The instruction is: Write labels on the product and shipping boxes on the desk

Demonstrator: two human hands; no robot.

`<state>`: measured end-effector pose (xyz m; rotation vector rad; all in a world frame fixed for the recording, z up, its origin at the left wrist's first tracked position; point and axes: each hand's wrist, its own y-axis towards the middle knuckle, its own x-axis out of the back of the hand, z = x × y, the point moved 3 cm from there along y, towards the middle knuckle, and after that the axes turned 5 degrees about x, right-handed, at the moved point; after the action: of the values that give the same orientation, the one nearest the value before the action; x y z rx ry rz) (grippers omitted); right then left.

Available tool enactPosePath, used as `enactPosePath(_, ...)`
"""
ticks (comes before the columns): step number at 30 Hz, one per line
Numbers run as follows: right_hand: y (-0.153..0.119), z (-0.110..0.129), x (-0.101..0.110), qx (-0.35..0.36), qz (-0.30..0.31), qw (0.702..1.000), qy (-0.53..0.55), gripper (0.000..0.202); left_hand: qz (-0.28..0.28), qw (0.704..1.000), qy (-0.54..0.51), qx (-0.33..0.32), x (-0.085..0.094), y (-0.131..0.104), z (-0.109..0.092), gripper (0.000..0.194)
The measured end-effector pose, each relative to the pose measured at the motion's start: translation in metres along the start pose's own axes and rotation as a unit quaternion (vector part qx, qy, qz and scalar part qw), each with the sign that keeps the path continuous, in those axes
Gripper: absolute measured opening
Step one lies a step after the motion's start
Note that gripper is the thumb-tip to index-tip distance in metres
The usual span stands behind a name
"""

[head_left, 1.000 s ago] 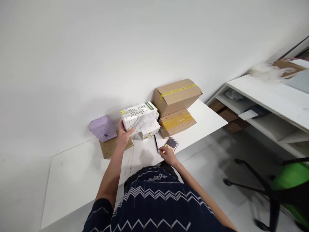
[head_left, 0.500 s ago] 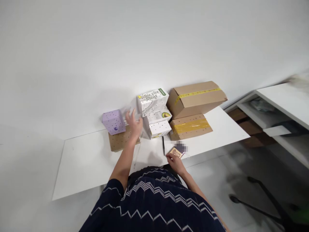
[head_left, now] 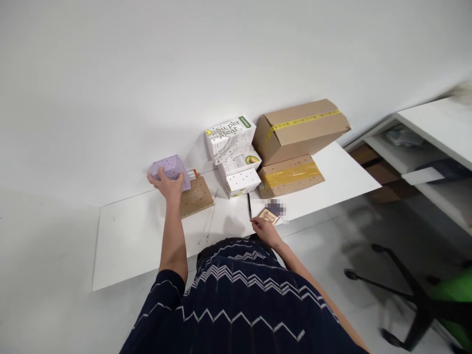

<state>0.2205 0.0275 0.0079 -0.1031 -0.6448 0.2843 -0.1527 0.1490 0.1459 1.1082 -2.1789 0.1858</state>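
Note:
My left hand (head_left: 168, 187) is wrapped round the front of the purple box (head_left: 170, 166), thumb at its right side and fingers at its left. A flat brown cardboard box (head_left: 196, 196) lies beside and under it. At the table's front edge, my right hand (head_left: 264, 230) has its fingers pressed together at the near corner of a small picture booklet (head_left: 269, 216); whether they grip it is unclear. A black pen (head_left: 250, 206) lies just beyond that hand, in front of the white boxes.
White "Super Meal" boxes (head_left: 230, 137) are stacked at the centre back. Right of them stand a large carton (head_left: 302, 130) and a smaller taped box (head_left: 291, 176) on the white table (head_left: 125, 246). A shelf (head_left: 427, 147) and chair base (head_left: 413, 295) are at right.
My left hand has moved left from beside the white boxes and closed round the purple box. My right hand stays by the booklet. The camera view has shifted slightly.

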Motion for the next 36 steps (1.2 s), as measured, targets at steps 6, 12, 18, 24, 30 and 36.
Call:
enactPosePath(6, -0.013, 0.019, 0.003, -0.072, -0.007, 0.983, 0.166, 0.03, 0.06, 0.946, -0.312, 0.068, 0.047, -0.029, -0.005, 0.061)
enactPosePath(12, -0.009, 0.097, 0.022, -0.052, 0.057, 0.875, 0.478, 0.065, 0.29, 0.811, -0.495, 0.115, 0.044, -0.111, -0.019, 0.048)
enactPosePath(18, -0.016, 0.08, 0.017, -0.079, 0.095, 0.825, 0.552, 0.076, 0.356, 0.803, -0.437, 0.193, 0.0, -0.174, 0.008, 0.046)
enactPosePath(24, -0.023, 0.046, -0.007, -0.198, 0.037, 0.801, 0.564, 0.066, 0.388, 0.869, -0.284, 0.117, -0.029, -0.189, 0.038, 0.067)
enactPosePath(30, -0.01, 0.033, -0.019, -0.28, -0.017, 0.809, 0.517, 0.04, 0.409, 0.888, -0.176, -0.112, -0.038, -0.196, 0.034, 0.086)
enactPosePath(36, -0.001, 0.016, -0.023, -0.297, -0.027, 0.846, 0.441, 0.046, 0.372, 0.861, -0.097, -0.333, -0.046, -0.178, 0.041, 0.098)
